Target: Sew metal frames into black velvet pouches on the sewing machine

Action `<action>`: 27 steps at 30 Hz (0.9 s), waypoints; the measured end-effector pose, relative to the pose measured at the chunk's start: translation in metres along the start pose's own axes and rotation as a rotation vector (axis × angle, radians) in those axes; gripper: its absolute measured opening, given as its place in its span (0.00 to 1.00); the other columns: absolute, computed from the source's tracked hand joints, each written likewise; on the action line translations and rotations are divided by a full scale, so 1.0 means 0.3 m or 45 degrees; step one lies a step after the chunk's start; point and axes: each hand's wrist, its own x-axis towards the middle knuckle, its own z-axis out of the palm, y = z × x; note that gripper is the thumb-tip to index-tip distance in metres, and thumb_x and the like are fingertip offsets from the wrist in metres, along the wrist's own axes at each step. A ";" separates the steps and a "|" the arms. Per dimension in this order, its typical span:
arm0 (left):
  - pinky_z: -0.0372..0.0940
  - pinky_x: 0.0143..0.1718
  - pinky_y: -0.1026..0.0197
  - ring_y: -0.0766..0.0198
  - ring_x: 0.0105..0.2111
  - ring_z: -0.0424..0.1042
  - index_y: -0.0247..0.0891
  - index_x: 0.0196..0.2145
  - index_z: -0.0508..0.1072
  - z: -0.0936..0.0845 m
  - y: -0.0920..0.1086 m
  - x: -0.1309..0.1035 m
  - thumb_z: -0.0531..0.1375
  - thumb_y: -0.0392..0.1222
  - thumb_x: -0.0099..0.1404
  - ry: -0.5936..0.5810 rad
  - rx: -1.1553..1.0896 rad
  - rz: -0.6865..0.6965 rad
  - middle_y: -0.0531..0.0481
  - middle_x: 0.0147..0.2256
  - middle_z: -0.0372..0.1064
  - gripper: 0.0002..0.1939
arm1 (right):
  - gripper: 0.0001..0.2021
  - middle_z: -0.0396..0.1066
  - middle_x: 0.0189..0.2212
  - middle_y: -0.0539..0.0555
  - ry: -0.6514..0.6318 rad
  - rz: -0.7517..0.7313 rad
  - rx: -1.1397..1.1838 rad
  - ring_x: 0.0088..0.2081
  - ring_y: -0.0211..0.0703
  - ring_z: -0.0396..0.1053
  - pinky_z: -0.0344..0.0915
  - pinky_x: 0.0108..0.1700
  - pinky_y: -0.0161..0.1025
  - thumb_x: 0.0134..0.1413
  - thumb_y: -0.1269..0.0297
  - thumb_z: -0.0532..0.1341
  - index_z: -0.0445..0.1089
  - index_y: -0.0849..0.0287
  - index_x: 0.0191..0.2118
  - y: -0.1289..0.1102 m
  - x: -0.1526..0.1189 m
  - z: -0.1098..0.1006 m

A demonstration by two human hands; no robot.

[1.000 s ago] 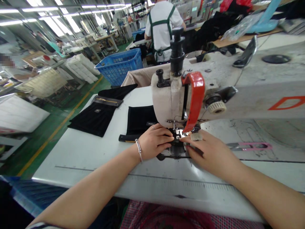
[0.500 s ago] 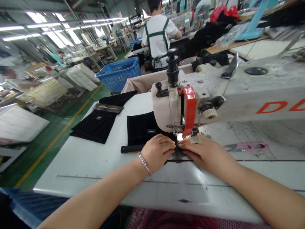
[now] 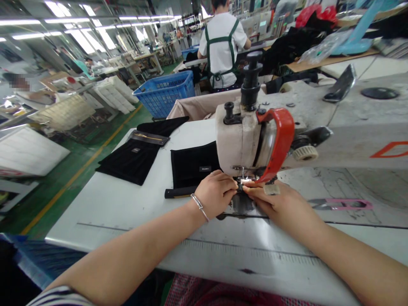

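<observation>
A black fabric piece with a small dark label lies on the white table, and its right part runs under the head of a sewing machine. My left hand, with a silver bangle at the wrist, pinches the fabric's near edge just left of the presser foot. From the other side my right hand has its fingertips closed on the same edge, close by the needle. A dark folded strip runs along the near side of the fabric. What lies beneath my fingers is mostly hidden.
A second black piece with a zipped strip lies at the table's left. Pink-handled thread snips rest right of my right hand. Behind stand a blue crate and a person in an apron.
The view has moved closer, so the machine appears larger and further right. Both hands stay at the presser foot, holding the fabric edge.
</observation>
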 end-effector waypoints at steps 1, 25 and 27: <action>0.68 0.44 0.56 0.60 0.37 0.74 0.39 0.32 0.75 0.002 -0.004 0.002 0.61 0.34 0.62 0.009 0.013 -0.002 0.51 0.35 0.76 0.03 | 0.12 0.75 0.42 0.56 0.001 0.006 -0.018 0.46 0.51 0.70 0.70 0.43 0.47 0.61 0.69 0.56 0.73 0.55 0.48 0.002 0.001 0.002; 0.69 0.42 0.54 0.59 0.38 0.73 0.40 0.32 0.76 0.007 -0.014 0.010 0.62 0.33 0.60 0.039 0.026 -0.049 0.49 0.34 0.75 0.04 | 0.13 0.73 0.44 0.57 -0.007 0.064 -0.054 0.42 0.51 0.69 0.69 0.42 0.48 0.59 0.71 0.58 0.73 0.55 0.47 -0.011 0.008 0.005; 0.69 0.42 0.54 0.59 0.37 0.73 0.40 0.32 0.76 0.007 -0.013 0.010 0.63 0.33 0.59 0.037 0.020 -0.050 0.49 0.34 0.75 0.04 | 0.13 0.73 0.43 0.57 -0.016 0.080 -0.050 0.43 0.51 0.69 0.69 0.42 0.47 0.59 0.71 0.58 0.73 0.55 0.47 -0.014 0.009 0.003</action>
